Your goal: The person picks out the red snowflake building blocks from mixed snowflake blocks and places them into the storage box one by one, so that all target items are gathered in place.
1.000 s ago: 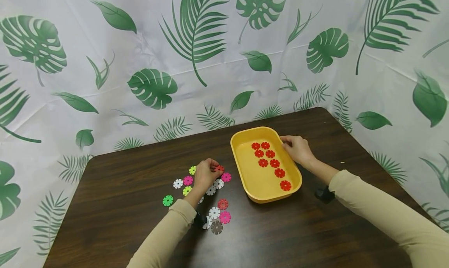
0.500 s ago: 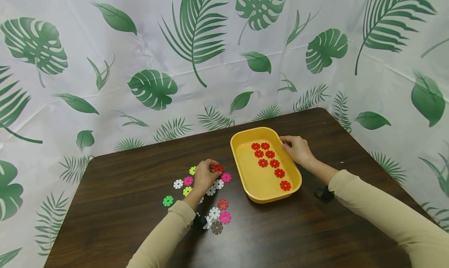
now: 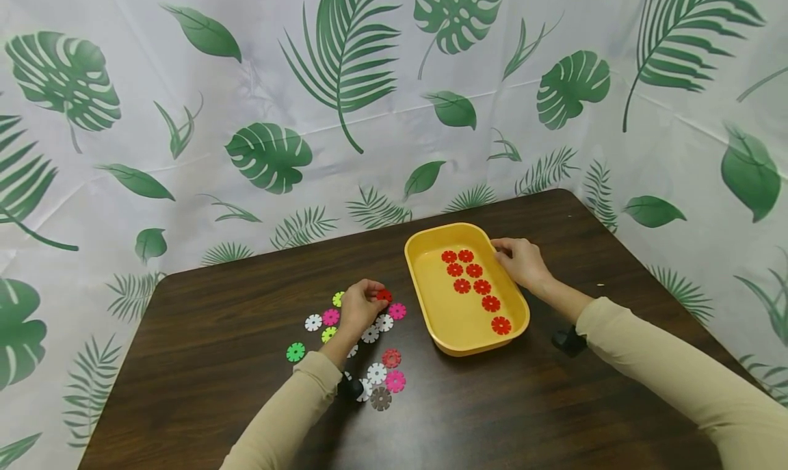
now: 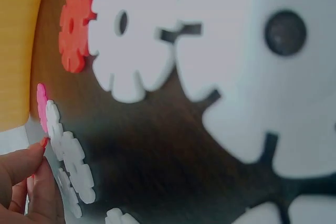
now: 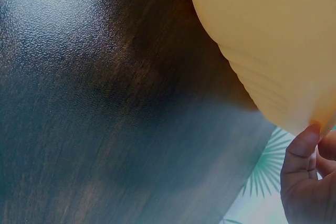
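Observation:
My left hand [image 3: 360,308] pinches a red notched disc [image 3: 384,295] between thumb and fingers, over the scattered discs on the table. In the left wrist view only a sliver of that red disc [image 4: 44,141] shows at the fingertips. To the right stands a yellow tray [image 3: 440,319] with several red discs [image 3: 482,286] lying flat in it. My right hand [image 3: 522,260] grips the tray's right rim; from the right wrist, its thumb [image 5: 304,145] presses against the tray's outer wall [image 5: 273,35]. The fingers on the rim's inner side are mostly hidden.
Around my left hand lie white [image 3: 377,373], pink [image 3: 395,381], yellow [image 3: 329,334], green [image 3: 295,351] and brown discs [image 3: 380,399]. Another red disc [image 3: 391,358] lies nearer the front. A leaf-patterned cloth [image 3: 369,114] hangs behind the dark wooden table [image 3: 203,360].
The red disc in my left hand looks slightly more tilted up from the table. My right hand and the tray have stayed in place.

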A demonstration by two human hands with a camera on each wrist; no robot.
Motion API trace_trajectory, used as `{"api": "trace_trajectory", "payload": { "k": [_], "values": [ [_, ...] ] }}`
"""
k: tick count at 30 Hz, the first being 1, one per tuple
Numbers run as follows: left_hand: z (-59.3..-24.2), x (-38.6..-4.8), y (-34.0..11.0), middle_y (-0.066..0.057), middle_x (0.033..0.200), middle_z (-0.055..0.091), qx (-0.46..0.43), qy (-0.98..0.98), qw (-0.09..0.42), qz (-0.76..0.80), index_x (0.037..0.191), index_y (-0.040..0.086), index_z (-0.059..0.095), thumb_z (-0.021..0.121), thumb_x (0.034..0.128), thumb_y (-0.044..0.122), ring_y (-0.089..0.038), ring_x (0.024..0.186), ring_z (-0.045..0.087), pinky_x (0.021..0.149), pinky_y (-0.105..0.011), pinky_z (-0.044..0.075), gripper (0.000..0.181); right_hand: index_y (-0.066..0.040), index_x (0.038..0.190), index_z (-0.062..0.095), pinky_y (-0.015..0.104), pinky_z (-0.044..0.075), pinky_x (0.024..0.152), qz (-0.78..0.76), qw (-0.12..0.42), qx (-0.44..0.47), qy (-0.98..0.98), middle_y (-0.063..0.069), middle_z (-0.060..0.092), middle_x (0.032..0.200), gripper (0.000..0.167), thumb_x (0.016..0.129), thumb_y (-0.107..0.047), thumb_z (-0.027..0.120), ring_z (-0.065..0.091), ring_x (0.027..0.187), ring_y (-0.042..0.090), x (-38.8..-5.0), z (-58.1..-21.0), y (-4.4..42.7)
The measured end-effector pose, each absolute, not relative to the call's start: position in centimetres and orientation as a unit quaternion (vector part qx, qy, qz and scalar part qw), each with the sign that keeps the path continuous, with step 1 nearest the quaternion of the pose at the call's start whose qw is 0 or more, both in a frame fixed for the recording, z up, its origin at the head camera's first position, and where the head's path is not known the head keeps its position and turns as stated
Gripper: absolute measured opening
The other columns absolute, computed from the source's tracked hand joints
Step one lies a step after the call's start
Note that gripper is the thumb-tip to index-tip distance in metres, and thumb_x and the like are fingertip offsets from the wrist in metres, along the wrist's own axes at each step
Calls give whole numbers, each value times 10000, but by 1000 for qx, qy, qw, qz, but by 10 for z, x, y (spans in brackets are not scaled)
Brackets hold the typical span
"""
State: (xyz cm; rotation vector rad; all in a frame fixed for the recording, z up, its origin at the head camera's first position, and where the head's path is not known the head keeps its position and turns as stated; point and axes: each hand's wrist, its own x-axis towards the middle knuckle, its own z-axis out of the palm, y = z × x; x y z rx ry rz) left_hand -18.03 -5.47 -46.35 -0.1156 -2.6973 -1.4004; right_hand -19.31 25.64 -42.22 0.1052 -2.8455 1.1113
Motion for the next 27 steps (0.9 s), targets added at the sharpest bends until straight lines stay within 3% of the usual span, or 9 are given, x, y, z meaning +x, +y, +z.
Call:
{"api": "trace_trajectory", "payload": {
  "k": [9, 13, 20, 27],
  "values": [
    [-456, -180, -56, -200, 895, 669, 11, -843, 13, -537, 984, -57, 664, 714, 753, -78, -169, 728, 631, 576, -192, 492, 237, 89, 1267, 526, 421, 551, 769, 363, 41, 33, -930, 290, 593, 1175, 339, 950, -31, 517, 643, 932, 361, -194, -421, 256],
    [-450, -181, -57, -170, 905, 659, 40, -803, -12, -595, 1019, -56, 655, 708, 762, -78, -124, 756, 599, 613, -162, 500, 263, 93, 1265, 526, 424, 551, 765, 361, 42, 35, -931, 293, 590, 1179, 338, 950, -28, 516, 646, 928, 366, -194, -419, 256],
    [-433, -182, -56, -74, 893, 602, 78, -724, -72, -682, 1101, -48, 623, 682, 797, -72, -99, 754, 596, 760, -263, 554, 310, 96, 1266, 523, 426, 553, 760, 356, 40, 36, -933, 291, 600, 1154, 341, 947, -27, 519, 644, 908, 357, -193, -416, 255],
    [-410, -176, -45, -32, 857, 594, 54, -689, -91, -717, 1118, -66, 603, 665, 806, -87, -70, 727, 609, 841, -352, 534, 319, 95, 1262, 527, 421, 556, 750, 355, 41, 33, -933, 288, 609, 1127, 340, 946, -30, 523, 641, 886, 345, -193, -415, 254]
  ]
}}
